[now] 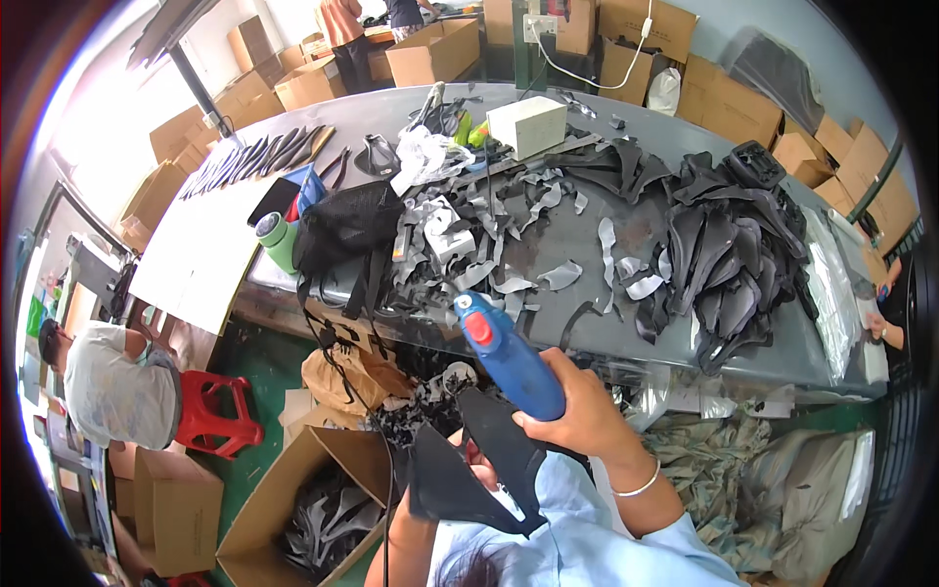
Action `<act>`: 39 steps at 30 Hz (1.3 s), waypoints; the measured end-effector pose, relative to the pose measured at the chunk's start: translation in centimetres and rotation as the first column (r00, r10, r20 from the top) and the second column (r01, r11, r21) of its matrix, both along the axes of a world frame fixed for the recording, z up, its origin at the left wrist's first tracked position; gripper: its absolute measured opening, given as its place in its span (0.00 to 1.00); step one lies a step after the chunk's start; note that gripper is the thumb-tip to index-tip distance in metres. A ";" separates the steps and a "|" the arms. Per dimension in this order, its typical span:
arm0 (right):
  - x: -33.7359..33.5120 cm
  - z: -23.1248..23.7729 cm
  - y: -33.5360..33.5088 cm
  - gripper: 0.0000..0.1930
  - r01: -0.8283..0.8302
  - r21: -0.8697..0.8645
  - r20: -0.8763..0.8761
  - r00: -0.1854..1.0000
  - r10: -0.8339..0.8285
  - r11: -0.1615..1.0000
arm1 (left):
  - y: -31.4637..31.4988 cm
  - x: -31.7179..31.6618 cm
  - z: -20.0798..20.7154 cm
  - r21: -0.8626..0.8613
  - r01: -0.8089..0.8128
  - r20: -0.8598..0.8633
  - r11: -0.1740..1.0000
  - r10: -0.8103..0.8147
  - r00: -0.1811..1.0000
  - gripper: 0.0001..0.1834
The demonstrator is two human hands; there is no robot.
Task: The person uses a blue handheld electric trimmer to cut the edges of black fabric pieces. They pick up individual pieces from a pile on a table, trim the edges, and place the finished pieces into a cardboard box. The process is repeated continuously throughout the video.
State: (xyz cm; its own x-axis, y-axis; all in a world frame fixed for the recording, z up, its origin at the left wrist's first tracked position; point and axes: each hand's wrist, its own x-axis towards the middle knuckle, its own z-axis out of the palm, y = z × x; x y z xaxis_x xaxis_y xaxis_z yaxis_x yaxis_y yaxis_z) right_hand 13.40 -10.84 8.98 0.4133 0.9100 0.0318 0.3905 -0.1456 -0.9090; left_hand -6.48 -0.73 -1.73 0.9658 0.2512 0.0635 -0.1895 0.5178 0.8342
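Note:
My right hand (589, 416) is wrapped round the body of a blue handheld power tool (528, 370) with a red button near its far end. Its pale round end points up and to the left, over the table's front edge. Lower down, close to my body, my left hand (481, 470) grips a black shaped sheet piece (440, 476) with a long slot through its middle. Some left fingers show through that slot; the piece hides the others. The tool's lower end is close above the piece, and I cannot tell whether they touch.
The grey table (626, 333) carries a heap of black shaped pieces (729, 245), grey scraps (460, 220), a black bag (347, 225), a green bottle (279, 243) and a white box (528, 127). An open carton (342, 460) stands lower left. A person (122, 391) sits near a red stool (220, 411).

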 end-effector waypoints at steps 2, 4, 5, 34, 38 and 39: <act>-0.2 -1.5 0.2 0.27 -0.012 0.061 0.119 0.993 0.005 0.998 | -1.8 2.5 7.3 0.555 -0.272 -0.105 0.787 0.390 0.915 0.15; -0.9 -1.7 0.6 0.29 -0.001 0.105 0.210 0.977 -0.021 0.994 | -1.8 3.0 7.6 0.550 -0.258 -0.203 0.795 0.426 0.882 0.15; -1.2 -1.5 0.8 0.30 0.029 0.110 0.241 0.969 -0.055 0.994 | -1.7 3.2 8.6 0.571 -0.228 -0.250 0.788 0.432 0.866 0.15; -0.8 1.2 -0.6 0.24 -0.036 0.116 -0.261 0.963 0.066 0.993 | -3.4 2.8 11.9 0.029 -0.485 -0.425 0.874 0.450 0.785 0.11; -1.6 0.2 -0.4 0.25 -0.019 0.163 -0.071 0.997 0.031 0.986 | -3.3 3.2 11.6 0.254 -0.515 -0.431 0.819 0.572 0.698 0.10; -1.9 1.0 -0.3 0.25 -0.018 0.064 -0.149 0.988 0.027 0.998 | -3.4 3.0 11.9 0.263 -0.509 -0.454 0.820 0.570 0.684 0.09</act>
